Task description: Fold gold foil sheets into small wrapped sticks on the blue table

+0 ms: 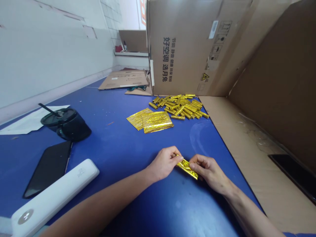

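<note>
Between my two hands is a narrow folded strip of shiny gold foil [187, 168], slanting down to the right just above the blue table. My left hand [165, 163] pinches its upper left end between thumb and fingers. Farther along the strip, my right hand [207, 169] grips it with thumb and bent fingers; some fingertips are hidden behind it. Beyond the hands lie flat gold foil sheets [158, 122], partly overlapping. A heap of small gold foil rolls [184, 106] is just past them, against a tall cardboard box.
The cardboard box [187, 49] walls off the back, with brown cardboard [237, 141] along the right edge. On the left are a dark lidded mug [71, 125], a black phone [48, 169] and a long white device [56, 197]. Flattened cardboard [125, 79] lies at the back left.
</note>
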Available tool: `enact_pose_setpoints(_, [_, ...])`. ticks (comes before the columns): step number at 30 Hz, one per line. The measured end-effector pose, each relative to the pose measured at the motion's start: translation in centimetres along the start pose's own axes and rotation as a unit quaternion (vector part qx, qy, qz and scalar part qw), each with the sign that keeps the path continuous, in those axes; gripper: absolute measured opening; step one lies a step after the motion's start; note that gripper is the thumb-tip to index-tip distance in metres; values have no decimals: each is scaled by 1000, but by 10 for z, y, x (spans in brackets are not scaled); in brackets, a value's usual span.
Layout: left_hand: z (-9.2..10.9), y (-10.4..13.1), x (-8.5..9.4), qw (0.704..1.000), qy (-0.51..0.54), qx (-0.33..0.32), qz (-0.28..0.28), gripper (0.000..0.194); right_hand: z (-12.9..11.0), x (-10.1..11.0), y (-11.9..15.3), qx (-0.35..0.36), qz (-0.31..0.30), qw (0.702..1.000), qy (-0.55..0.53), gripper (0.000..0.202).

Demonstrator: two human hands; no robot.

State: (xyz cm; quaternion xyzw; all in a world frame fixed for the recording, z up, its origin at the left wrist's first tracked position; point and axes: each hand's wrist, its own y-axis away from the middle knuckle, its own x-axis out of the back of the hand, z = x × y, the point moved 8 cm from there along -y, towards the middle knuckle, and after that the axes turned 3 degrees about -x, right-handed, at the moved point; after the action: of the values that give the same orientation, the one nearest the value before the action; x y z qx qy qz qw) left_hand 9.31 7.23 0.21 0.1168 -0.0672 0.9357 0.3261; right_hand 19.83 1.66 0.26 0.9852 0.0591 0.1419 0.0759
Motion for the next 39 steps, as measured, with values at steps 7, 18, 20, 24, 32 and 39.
enact_pose_setpoints(7, [-5,-1,-9,990,129,57,-28,17,-1,-1,1,15,-6,1000,12,30])
enact_pose_setpoints(18, [43,3,3,870,-402,-284,-17,15,-42,-4,14,279,219,792,497,21])
enact_pose_setpoints(20, [36,8,-6,818,-481,-313,-43,18,-39,-13,15,289,211,768,531,21])
enact_pose_setpoints(24, [22,19,-17,768,-540,-335,-76,19,-30,-29,13,283,153,765,558,23])
enact_pose_setpoints(32, [16,25,-21,764,-562,-300,-97,13,-24,-35,8,253,120,776,565,26])
enact_pose_setpoints(39, [20,37,-23,785,-570,-231,-77,18,-23,-43,19,224,134,751,607,27])
